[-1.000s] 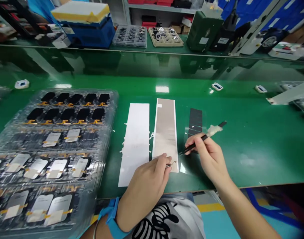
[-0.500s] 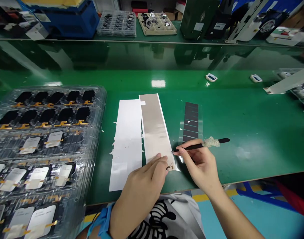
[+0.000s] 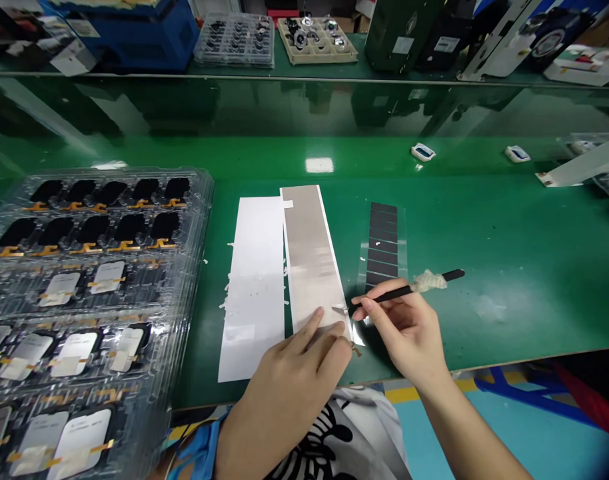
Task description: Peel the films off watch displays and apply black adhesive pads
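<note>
My right hand (image 3: 407, 330) grips a craft knife (image 3: 402, 291) with a black handle and a lump of pale tape around it. Its thin blade points left, over the right edge of a long grey-beige strip (image 3: 309, 253) with white borders. My left hand (image 3: 304, 370) rests across the strip's lower end, index finger stretched out and the other fingers bent in. From under its fingers a small brown tab (image 3: 356, 349) sticks out; whatever it belongs to is hidden. Left of the strip lies a white sheet (image 3: 254, 287).
Stacked clear trays (image 3: 154, 287) with black and white-backed screens fill the left. A clear film with dark rectangles (image 3: 383, 240) lies beyond my right hand. Two small white-framed pieces, one nearer (image 3: 423, 153), sit farther back. A shelf edge (image 3: 304, 79) crosses the back.
My left hand has shifted right, and the brown tab has moved right and down with it. The knife blade now lies farther over the strip. The camera view has shifted slightly.
</note>
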Tool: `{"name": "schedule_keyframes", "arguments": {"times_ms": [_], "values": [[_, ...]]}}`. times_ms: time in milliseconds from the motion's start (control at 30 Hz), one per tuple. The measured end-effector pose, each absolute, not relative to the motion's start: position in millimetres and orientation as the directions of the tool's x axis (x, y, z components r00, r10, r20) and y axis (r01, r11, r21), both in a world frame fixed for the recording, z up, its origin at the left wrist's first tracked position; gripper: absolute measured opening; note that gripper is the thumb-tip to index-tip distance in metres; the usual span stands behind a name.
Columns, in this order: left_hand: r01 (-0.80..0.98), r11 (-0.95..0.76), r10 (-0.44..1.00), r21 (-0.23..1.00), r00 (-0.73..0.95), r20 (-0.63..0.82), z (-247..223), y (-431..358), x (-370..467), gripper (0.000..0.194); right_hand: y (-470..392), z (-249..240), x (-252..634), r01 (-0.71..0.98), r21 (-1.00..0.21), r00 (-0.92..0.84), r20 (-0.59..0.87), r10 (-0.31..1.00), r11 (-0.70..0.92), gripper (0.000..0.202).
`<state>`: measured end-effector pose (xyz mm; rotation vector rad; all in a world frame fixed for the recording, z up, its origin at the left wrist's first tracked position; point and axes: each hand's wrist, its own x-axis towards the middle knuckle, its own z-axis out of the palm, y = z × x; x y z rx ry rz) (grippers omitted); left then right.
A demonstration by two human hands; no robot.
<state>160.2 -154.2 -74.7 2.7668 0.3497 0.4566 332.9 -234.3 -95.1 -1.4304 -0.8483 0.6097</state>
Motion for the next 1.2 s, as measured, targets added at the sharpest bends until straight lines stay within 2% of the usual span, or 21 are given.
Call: {"name": "schedule_keyframes", "arguments": {"times_ms": [100, 200, 267, 367, 467, 567, 667, 967, 1200], "values": [[0.251, -0.791, 0.436, 0.558, 0.872, 0.225, -76, -150, 158, 0.012, -237, -90, 338, -0.043, -0.981, 0.609, 0.124, 0.783, 0.189, 0.008], [0.267, -0.439, 0.633, 0.858, 0.770, 0.085, -74, -144, 156, 0.007, -234, -83, 341, -0.121, -0.952, 0.608, 0.153, 0.779, 0.282, 0.009], [0.152, -0.177, 0.666, 0.972, 0.746, 0.004, -72, -141, 156, 0.007, -229, -77, 337, -0.090, -0.959, 0.556, 0.175, 0.812, 0.269, 0.013], [-0.016, 0.107, 0.656, 0.994, 0.752, -0.059, -70, -142, 156, 0.005, -219, -68, 328, -0.023, -0.980, 0.421, 0.168, 0.892, 0.195, 0.015], [-0.108, 0.256, 0.652, 0.961, 0.753, -0.089, -71, -145, 157, 0.009, -210, -63, 320, 0.001, -0.991, 0.319, 0.126, 0.939, 0.133, 0.011], [-0.169, 0.270, 0.657, 0.948, 0.752, -0.053, -73, -146, 158, 0.012, -206, -65, 317, -0.036, -0.994, 0.280, 0.093, 0.955, 0.108, 0.010], [-0.142, 0.233, 0.672, 0.962, 0.739, -0.053, -76, -145, 159, 0.010, -206, -69, 317, -0.062, -0.992, 0.254, 0.087, 0.963, 0.106, 0.009], [-0.101, 0.200, 0.664, 0.975, 0.745, -0.059, -77, -146, 159, 0.010, -206, -68, 317, 0.079, -0.988, 0.299, 0.154, 0.942, 0.136, 0.012], [-0.007, 0.221, 0.617, 0.975, 0.775, -0.135, -75, -144, 157, 0.015, -205, -68, 317, 0.128, -0.983, 0.298, 0.163, 0.940, 0.130, 0.012]]}}
